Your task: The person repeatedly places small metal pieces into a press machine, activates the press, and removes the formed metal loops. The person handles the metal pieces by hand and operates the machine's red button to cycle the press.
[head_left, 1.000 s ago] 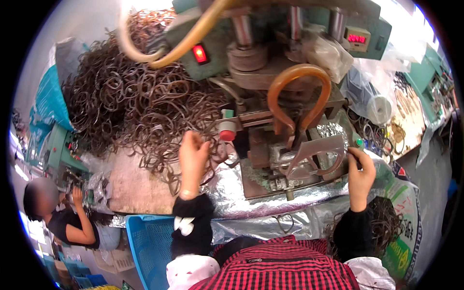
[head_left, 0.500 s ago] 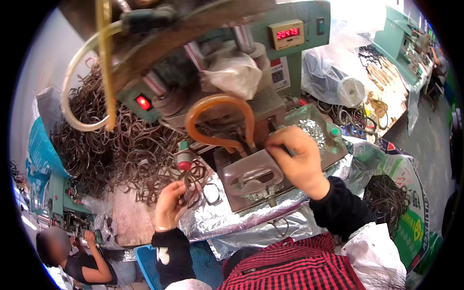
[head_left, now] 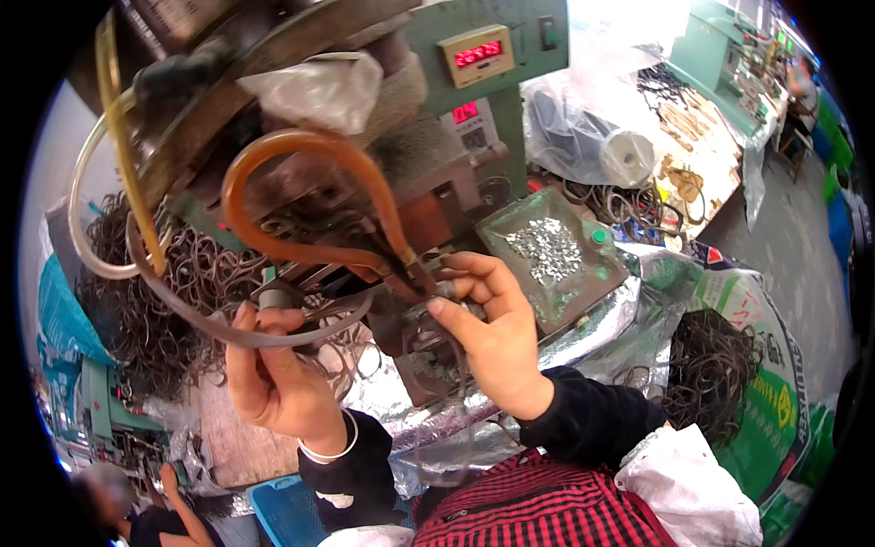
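Note:
My left hand (head_left: 283, 392) is raised in front of the machine, thumb and fingers pinching a thin dark-brown strap (head_left: 196, 319). That strap curves up to the left and also runs right toward the machine's work area. My right hand (head_left: 501, 337) is at the press (head_left: 437, 155), just below the ends of a bent orange tube (head_left: 241, 205). Its thumb and fingers close around a small spot there; what they pinch is hidden. A blurred thin loop (head_left: 465, 410) hangs beneath that hand.
A heap of dark straps (head_left: 137, 337) lies left of the press. A metal tray (head_left: 592, 273) holding small shiny pieces sits right of it. A sack with more straps (head_left: 706, 374) stands at the right, a blue basket (head_left: 278, 510) below. Another person (head_left: 187, 520) sits at lower left.
The view has shifted. My left hand has risen from the loose straps with one strap in its fingers. My right hand has come in closer to the tube ends, and the tray now shows more fully.

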Tool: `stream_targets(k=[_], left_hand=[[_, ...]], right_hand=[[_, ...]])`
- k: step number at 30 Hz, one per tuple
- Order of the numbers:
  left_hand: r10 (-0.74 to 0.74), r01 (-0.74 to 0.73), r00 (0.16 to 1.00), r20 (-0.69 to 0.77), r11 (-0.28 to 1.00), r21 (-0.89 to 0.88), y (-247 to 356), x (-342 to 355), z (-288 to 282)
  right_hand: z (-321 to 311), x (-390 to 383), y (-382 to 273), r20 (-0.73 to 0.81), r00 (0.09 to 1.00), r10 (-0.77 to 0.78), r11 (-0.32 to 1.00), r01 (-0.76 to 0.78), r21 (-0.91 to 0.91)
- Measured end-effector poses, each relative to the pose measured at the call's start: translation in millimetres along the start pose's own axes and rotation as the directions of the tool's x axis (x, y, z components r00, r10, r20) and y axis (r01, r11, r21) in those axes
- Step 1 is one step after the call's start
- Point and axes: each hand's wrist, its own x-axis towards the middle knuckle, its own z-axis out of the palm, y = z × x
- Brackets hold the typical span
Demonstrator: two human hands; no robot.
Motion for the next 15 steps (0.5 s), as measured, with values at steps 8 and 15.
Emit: stream_targets(k=[8,15], left_hand=[[-0.066,0.064,0.998,0.009,0.993,0.101,7,-1,-1],[0.112,-0.266,0.888,0.446,0.916,0.300,41,-43,-3]], right_hand=[[0,-14,-27,0.005,1.000,-0.016,0.967,0.016,-0.253],[-79,67,-32,0.323,0.842,-0.432,0.273,0.463,-0.843]])
